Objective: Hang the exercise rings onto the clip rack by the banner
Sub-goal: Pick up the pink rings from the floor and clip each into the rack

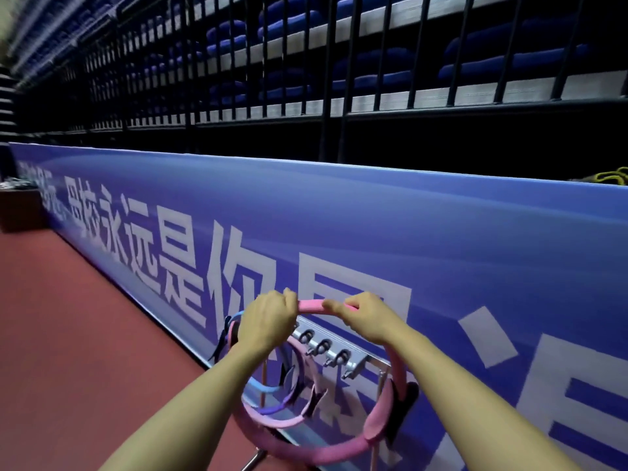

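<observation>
Pink foam ring (339, 450) up in front of clip rack (339, 351), both fists wrapped on top arc: left hand (268, 321), right hand (367, 317). Feels light, stiff hoop w/ grippy padding (prob. springy). Keep hold at top, clear of black side pad (402, 413). Other rings (272, 414) hang beneath rack.

Pink ring (377, 416) up at the clip rack (334, 350)!
It stands upright before the silver clips; pink, purple and blue rings (272, 407) hang by the blue banner (441, 232).
</observation>
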### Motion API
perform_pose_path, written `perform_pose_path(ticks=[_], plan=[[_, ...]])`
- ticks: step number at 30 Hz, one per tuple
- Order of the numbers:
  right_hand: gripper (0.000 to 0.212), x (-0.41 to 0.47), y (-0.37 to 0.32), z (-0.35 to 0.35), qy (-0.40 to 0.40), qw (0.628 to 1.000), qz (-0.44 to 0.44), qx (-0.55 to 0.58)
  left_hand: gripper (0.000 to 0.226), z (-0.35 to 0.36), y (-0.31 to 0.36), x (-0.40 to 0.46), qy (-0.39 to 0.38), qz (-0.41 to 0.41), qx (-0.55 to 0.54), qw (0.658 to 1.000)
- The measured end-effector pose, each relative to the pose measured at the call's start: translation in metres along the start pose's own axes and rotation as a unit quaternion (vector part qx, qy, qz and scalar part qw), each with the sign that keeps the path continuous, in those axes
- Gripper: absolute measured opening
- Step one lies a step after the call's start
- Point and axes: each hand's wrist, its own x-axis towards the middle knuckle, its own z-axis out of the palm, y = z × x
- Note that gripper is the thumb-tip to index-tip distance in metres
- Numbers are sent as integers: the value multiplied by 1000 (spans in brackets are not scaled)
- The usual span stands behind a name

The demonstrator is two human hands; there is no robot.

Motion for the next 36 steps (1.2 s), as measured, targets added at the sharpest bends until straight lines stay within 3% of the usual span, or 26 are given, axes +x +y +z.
perform_pose_path(ticks=[2, 5, 7, 9, 14, 21, 25, 31, 36], plan=[[77, 3, 8, 21, -2, 999, 20, 30, 26, 1, -31, 0, -51, -65, -9, 997], [74, 6, 25, 54, 3, 992, 61, 112, 46, 20, -73, 4, 36, -58, -38, 997], [71, 9, 35, 75, -4, 981, 98, 166, 42, 17, -84, -3, -18, -94, 7, 995], [70, 14, 44, 95, -10, 976, 115, 184, 39, 33, -100, -2, 30, -70, 22, 997], [69, 51, 74, 133, 49, 983, 115, 135, 16, 81, -135, 11, -30, -85, -30, 995], [71, 102, 128, 170, 45, 978, 170, 115, 30, 134, -151, 67, -224, -18, -63, 972], [58, 135, 143, 193, 7, 971, 208, 117, 27, 164, -134, 103, -265, 25, -82, 960], [70, 171, 166, 219, -13, 954, 277, 113, 35, 212, -158, 148, -305, 99, -58, 946], [80, 188, 187, 250, -42, 945, 298, 127, 35, 234, -175, 183, -373, 206, 7, 905]])
